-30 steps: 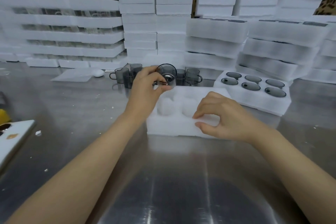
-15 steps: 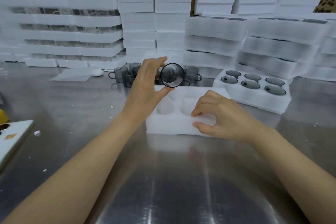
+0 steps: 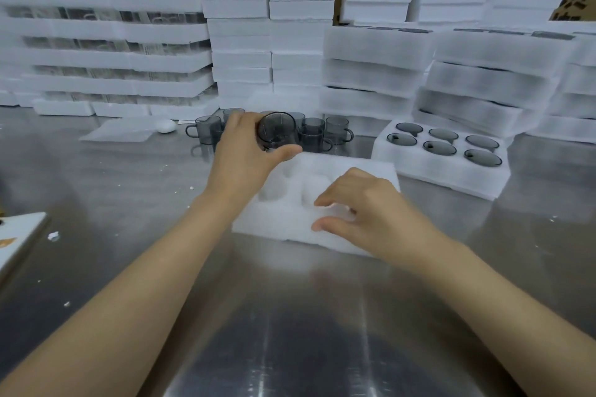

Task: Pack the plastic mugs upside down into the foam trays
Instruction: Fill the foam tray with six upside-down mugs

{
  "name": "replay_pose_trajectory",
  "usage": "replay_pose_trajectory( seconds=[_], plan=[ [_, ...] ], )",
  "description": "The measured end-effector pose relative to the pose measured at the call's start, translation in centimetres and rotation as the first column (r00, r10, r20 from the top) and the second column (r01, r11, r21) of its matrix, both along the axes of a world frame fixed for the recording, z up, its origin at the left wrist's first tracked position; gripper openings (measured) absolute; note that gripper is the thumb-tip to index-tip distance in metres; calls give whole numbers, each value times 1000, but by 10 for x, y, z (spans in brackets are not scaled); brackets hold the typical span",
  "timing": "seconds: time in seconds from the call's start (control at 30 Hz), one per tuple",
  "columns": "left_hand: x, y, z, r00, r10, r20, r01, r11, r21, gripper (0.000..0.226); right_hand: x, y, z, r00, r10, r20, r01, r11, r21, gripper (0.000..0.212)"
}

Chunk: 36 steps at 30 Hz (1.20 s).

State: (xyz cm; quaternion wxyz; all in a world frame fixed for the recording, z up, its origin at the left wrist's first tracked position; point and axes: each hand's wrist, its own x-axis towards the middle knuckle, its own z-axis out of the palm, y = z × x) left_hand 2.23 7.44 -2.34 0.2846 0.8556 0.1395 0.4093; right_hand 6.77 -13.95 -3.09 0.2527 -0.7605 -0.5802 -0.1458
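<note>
Left hand (image 3: 242, 155): fingers (image 3: 239, 120) and thumb wrapped round one grey mug (image 3: 278, 130), mid-frame, just above the far-left corner of the empty foam tray (image 3: 274, 222). Half a second back its round end faced the camera; now it's turned, side wall showing. Right hand (image 3: 367, 213) unchanged: curled fingers on top, thumb on the front wall, pinching the tray's near edge. Loose mugs (image 3: 337, 130) stand behind, on the steel table (image 3: 129, 203).

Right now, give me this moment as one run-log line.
left hand: holds grey mug near foam tray | right hand: grips foam tray near edge | filled tray: six pockets occupied
</note>
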Motion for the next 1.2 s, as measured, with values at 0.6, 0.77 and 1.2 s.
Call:
replay_pose_trajectory(
  seconds=[0.6,0.77,1.2],
  plan=[
    [-12,-6,13,988,22,-153,-36,995,-88,45,-5,-2,11,936,-223,-274,174,966,-192,31],
    [-12,-9,14,993,-38,-115,22,991,-136,45,-4,-1,9,839,-436,-327,390,899,-197,40],
    [-5,-16,6,981,-136,-141,135,991,-16,37,-14,7,-4,862,-264,-432,267,962,-54,22]
  ],
)
